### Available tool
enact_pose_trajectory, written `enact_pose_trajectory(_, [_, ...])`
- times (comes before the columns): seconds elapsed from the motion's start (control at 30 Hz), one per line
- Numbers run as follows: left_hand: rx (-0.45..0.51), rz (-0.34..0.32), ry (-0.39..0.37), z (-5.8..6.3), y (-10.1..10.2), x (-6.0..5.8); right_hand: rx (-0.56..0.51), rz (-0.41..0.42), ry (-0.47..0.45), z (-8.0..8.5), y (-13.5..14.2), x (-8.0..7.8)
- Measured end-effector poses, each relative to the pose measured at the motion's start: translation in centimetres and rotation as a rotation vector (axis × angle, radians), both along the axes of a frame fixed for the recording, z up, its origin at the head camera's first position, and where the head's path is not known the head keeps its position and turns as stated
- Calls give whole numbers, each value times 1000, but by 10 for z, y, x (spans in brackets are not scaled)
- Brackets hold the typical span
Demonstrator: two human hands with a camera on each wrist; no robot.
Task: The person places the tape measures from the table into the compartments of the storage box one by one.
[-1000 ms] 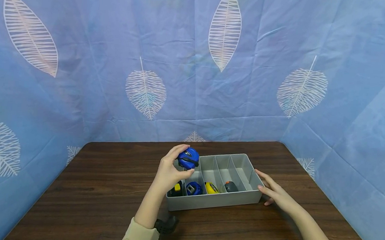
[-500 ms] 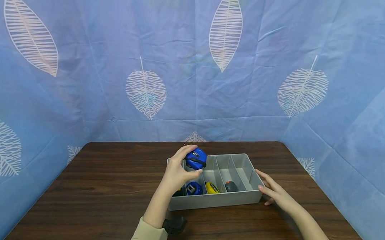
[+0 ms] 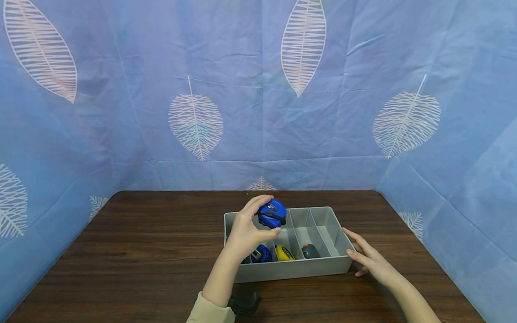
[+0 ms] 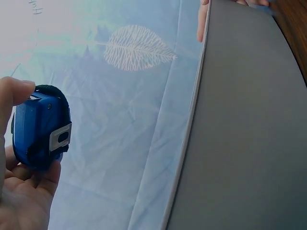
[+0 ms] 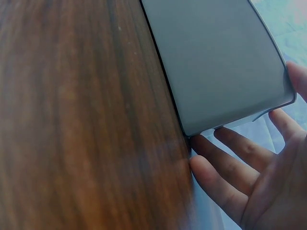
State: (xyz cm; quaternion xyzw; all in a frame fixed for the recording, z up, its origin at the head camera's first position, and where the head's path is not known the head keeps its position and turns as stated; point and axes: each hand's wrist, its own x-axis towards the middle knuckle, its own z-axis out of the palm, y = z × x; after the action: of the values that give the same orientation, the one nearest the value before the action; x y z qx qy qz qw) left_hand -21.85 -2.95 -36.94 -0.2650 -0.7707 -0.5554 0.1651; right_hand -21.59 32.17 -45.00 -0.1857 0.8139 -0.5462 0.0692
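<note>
My left hand grips a blue tape measure between thumb and fingers, held up over the grey compartment tray. In the left wrist view the tape measure shows a metal belt clip and a black strap. Against the tray's right end rests my right hand, its fingers spread along the end wall and the thumb at the front corner. Along the tray's front lie a second blue tape measure, partly behind my left wrist, a yellow tape measure and a dark grey item with an orange tip.
The tray stands on a dark wooden table, its compartments split by thin dividers. A blue curtain with white leaf prints hangs behind the table and at both sides. The tray's leftmost compartment is mostly hidden by my left hand.
My left hand has moved steadily right over the tray with the blue tape measure, now covering the leftmost compartment. The right hand and the tray have stayed in place.
</note>
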Motion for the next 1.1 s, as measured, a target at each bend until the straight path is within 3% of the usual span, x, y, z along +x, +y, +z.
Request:
enact_pose_trajectory(0.77, [27,-87,-43,-4,41,0,7,5,19,0,1,1])
enact_pose_trajectory(1.1, [-19,-77,-39,-10,55,-2,10,-5,2,2,0,2])
